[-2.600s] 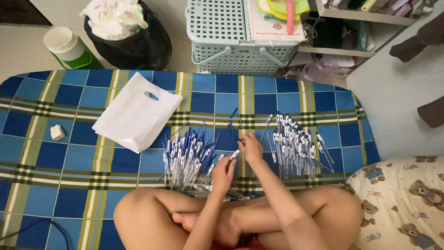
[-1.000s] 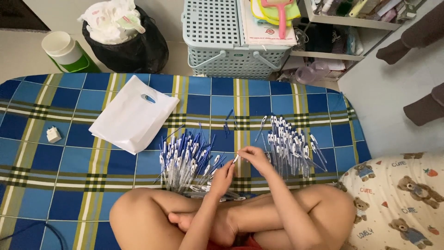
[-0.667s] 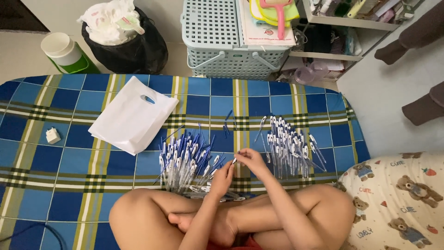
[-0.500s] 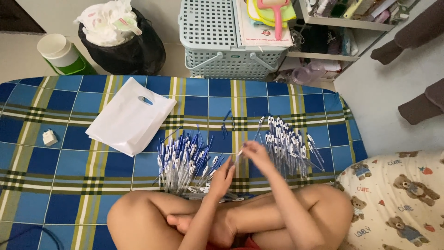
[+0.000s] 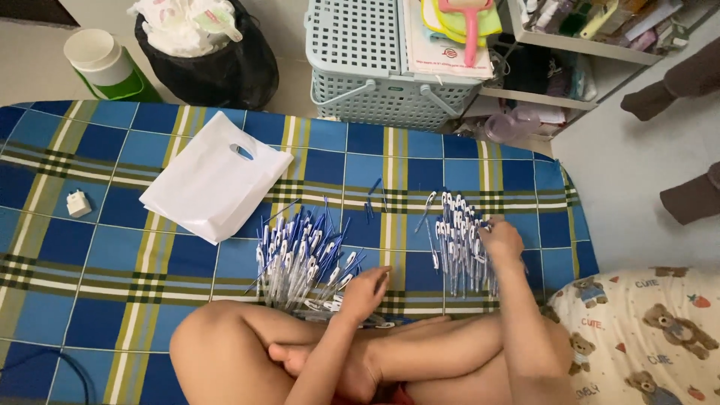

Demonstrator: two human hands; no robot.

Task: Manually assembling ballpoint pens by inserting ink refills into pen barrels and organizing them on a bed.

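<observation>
Now my right hand [image 5: 501,241] has moved from the middle onto the neat row of pens [image 5: 459,240], fingers curled, grip unclear. My left hand [image 5: 365,289] rests loosely closed beside the jumbled pen pile [image 5: 300,259] on the checked blanket [image 5: 112,262]; whether it holds a pen, I cannot tell.

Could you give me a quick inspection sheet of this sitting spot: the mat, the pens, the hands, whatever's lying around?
Surface: blue checked mat, flat on the floor.
Job's things: left pen pile loosely fanned; right pen pile laid in rows.
Clutter: white plastic bag; small white plug.
Hands: left hand at the left pile's edge; right hand on the right pile.
Cables: dark cord at the mat's near corner.
Surroundings: grey basket, black bin bag, bear-print cushion.
</observation>
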